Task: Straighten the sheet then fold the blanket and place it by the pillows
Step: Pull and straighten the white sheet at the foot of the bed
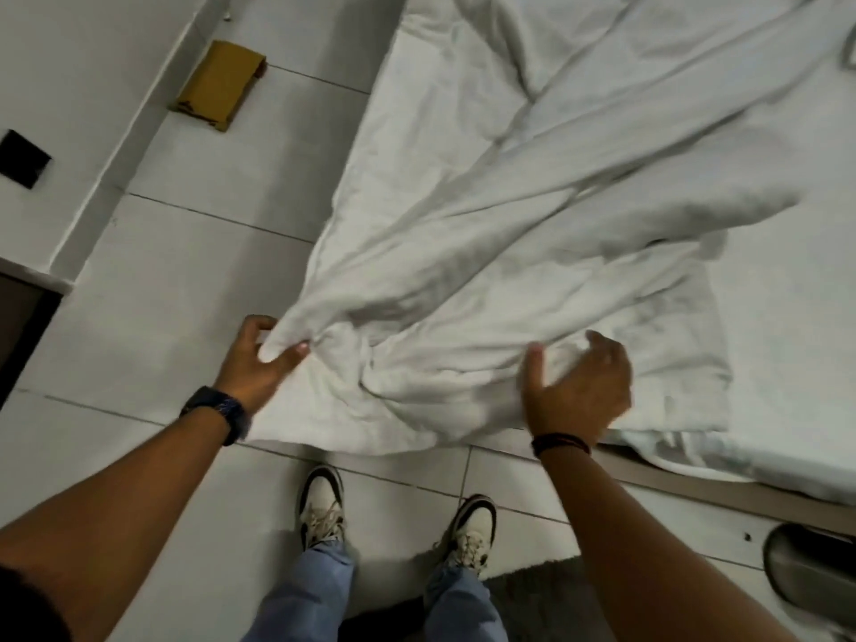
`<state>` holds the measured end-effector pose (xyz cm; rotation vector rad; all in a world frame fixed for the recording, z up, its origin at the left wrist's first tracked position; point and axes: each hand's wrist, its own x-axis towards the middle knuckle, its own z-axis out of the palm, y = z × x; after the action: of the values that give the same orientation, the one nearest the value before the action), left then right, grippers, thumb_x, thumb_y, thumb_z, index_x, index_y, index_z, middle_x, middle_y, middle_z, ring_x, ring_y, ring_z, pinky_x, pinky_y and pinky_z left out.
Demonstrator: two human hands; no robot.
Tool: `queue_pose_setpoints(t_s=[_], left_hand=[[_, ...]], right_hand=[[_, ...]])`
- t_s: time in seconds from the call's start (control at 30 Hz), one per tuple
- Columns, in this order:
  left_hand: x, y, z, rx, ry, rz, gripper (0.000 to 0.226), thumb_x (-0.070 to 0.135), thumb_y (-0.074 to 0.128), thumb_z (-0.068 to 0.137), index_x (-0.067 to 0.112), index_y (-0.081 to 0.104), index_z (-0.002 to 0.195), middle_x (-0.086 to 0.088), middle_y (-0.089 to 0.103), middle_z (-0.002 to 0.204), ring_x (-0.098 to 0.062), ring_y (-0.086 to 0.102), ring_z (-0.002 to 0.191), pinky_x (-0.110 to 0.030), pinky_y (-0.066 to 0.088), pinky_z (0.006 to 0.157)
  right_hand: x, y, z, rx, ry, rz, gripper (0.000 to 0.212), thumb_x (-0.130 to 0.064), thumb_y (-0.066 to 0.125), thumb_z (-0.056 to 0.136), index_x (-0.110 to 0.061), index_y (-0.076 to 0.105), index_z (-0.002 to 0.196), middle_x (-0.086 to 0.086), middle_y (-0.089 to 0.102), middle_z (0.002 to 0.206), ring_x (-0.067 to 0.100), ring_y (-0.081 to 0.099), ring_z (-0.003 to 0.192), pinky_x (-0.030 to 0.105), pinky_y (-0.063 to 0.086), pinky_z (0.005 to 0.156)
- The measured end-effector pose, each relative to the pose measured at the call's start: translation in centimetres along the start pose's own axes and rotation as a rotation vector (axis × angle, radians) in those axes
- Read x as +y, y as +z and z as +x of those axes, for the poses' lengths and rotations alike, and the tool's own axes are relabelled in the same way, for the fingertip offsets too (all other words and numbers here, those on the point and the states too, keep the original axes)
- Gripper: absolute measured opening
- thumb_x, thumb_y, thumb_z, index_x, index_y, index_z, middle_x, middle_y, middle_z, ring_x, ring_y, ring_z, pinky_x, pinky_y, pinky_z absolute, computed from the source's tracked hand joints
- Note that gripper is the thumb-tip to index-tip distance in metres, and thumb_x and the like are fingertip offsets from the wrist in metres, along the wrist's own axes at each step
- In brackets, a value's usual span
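Two hands are on the white cloth at the foot corner of the bed, and I read it as soft, limp stuff that will bunch and slide, light enough for one hand to drag but too floppy to hold any shape.

Furthest left, a flattened brown cardboard piece point(217, 85) lies on the tiled floor point(153, 271) near the wall, well apart from the cloth and not in my way. My left hand point(259, 359), with a dark watch point(217, 412) on the wrist, is pinched shut on a gathered fold of the blanket point(463, 271), thumb on top. From that pinch the creases fan out across the bed towards the far right. I would take hold at a true corner or hem, since a mid-cloth grip like this only pulls ridges.

Below, my shoes point(322, 507) stand on the tiles just short of the hanging edge, so treading on the cloth is a risk.

My right hand point(579, 386) is blurred; the fingers look curled over the bunched cloth, but I cannot tell whether they grip it. Right of it the sheet point(787, 340) lies fairly flat on the mattress. At the far right a shiny metal bin point(806, 567) sits on the floor beside the bed corner, near my right arm. No pillows are in view.
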<state>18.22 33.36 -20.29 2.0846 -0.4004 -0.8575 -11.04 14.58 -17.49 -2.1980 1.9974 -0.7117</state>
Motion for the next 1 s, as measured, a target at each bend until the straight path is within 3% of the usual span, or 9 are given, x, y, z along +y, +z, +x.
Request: queue_pose_setpoints(t_s=[0.17, 0.3, 0.43, 0.53, 0.6, 0.7, 0.83, 0.9, 1.0], left_hand=[[0.5, 1.9, -0.8, 0.138, 0.039, 0.105, 0.025, 0.033, 0.061, 0.09, 0.025, 0.045, 0.108, -0.005, 0.056, 0.103, -0.022, 0.052, 0.089, -0.033, 0.039, 0.071], [-0.1, 3.3, -1.1, 0.203, 0.01, 0.139, 0.029, 0.042, 0.055, 0.092, 0.022, 0.055, 0.113, -0.007, 0.06, 0.109, -0.026, 0.055, 0.097, -0.037, 0.04, 0.079], [-0.5, 4.7, -1.0, 0.284, -0.101, 0.102, 0.031, 0.048, 0.052, 0.087, 0.024, 0.059, 0.105, -0.012, 0.065, 0.108, -0.034, 0.059, 0.099, -0.04, 0.044, 0.08], [0.2, 6.0, -1.1, 0.349, -0.136, 0.097, 0.03, 0.047, 0.047, 0.086, 0.021, 0.058, 0.096, -0.016, 0.063, 0.107, -0.038, 0.058, 0.099, -0.044, 0.044, 0.084], [0.4, 6.6, -1.1, 0.37, -0.144, 0.106, 0.03, 0.048, 0.046, 0.087, 0.023, 0.057, 0.099, -0.017, 0.062, 0.112, -0.039, 0.057, 0.102, -0.047, 0.044, 0.089], [0.7, 5.8, -0.9, 0.388, -0.15, 0.153, 0.035, 0.049, 0.044, 0.088, 0.019, 0.057, 0.103, -0.02, 0.061, 0.112, -0.042, 0.056, 0.103, -0.051, 0.044, 0.091], [0.9, 4.6, -1.1, 0.405, -0.074, 0.129, 0.049, 0.051, 0.04, 0.091, 0.009, 0.055, 0.111, -0.027, 0.058, 0.114, -0.043, 0.054, 0.104, -0.054, 0.041, 0.092], [0.9, 6.2, -2.1, 0.386, -0.089, 0.044, 0.044, 0.053, 0.044, 0.089, 0.019, 0.059, 0.112, -0.015, 0.061, 0.116, -0.029, 0.055, 0.103, -0.042, 0.042, 0.094], [-0.7, 8.5, -3.0, 0.328, -0.128, 0.083, 0.036, 0.043, 0.044, 0.095, 0.018, 0.057, 0.117, -0.018, 0.059, 0.12, -0.035, 0.054, 0.109, -0.041, 0.04, 0.092]], right_hand=[[11.5, -2.0, 5.2, -0.002, 0.821, -0.01, 0.094, -0.083, 0.039, 0.071, -0.026, 0.022, 0.144, 0.018, 0.021, 0.152, 0.036, 0.017, 0.141, 0.06, 0.017, 0.108], [16.6, -2.3, 8.7, -0.189, 1.157, 0.251, 0.097, -0.083, 0.05, 0.066, -0.03, 0.023, 0.143, 0.02, 0.019, 0.148, 0.047, 0.035, 0.127, 0.058, 0.034, 0.102], [18.4, -2.1, 9.0, -0.263, 1.025, 0.108, 0.06, -0.064, 0.051, 0.082, -0.014, 0.047, 0.115, 0.022, 0.029, 0.134, 0.045, 0.053, 0.102, 0.048, 0.045, 0.088], [17.5, -2.0, 7.9, -0.308, 0.684, -0.073, 0.075, -0.075, 0.037, 0.081, -0.01, 0.056, 0.114, 0.024, 0.045, 0.121, 0.044, 0.05, 0.106, 0.049, 0.041, 0.092], [16.3, -1.9, 7.8, -0.369, 0.531, 0.007, 0.075, -0.072, 0.045, 0.081, -0.007, 0.054, 0.117, 0.025, 0.056, 0.117, 0.043, 0.052, 0.108, 0.046, 0.042, 0.091], [16.5, -2.7, 9.1, -0.337, 0.447, 0.132, 0.05, -0.053, 0.055, 0.087, -0.006, 0.057, 0.105, 0.026, 0.064, 0.107, 0.043, 0.058, 0.101, 0.04, 0.044, 0.083], [23.6, -6.7, 8.3, -0.045, 0.623, 0.048, 0.047, -0.056, 0.052, 0.088, -0.009, 0.053, 0.091, 0.03, 0.063, 0.094, 0.045, 0.06, 0.088, 0.042, 0.044, 0.07], [27.0, -8.1, 5.2, -0.135, 0.723, -0.047, 0.052, -0.058, 0.048, 0.088, -0.007, 0.055, 0.093, 0.03, 0.063, 0.097, 0.045, 0.06, 0.088, 0.045, 0.047, 0.073], [28.2, -7.9, 1.7, -0.456, 0.895, -0.112, 0.067, -0.066, 0.043, 0.086, -0.005, 0.058, 0.109, 0.029, 0.062, 0.109, 0.043, 0.059, 0.095, 0.043, 0.044, 0.075]])
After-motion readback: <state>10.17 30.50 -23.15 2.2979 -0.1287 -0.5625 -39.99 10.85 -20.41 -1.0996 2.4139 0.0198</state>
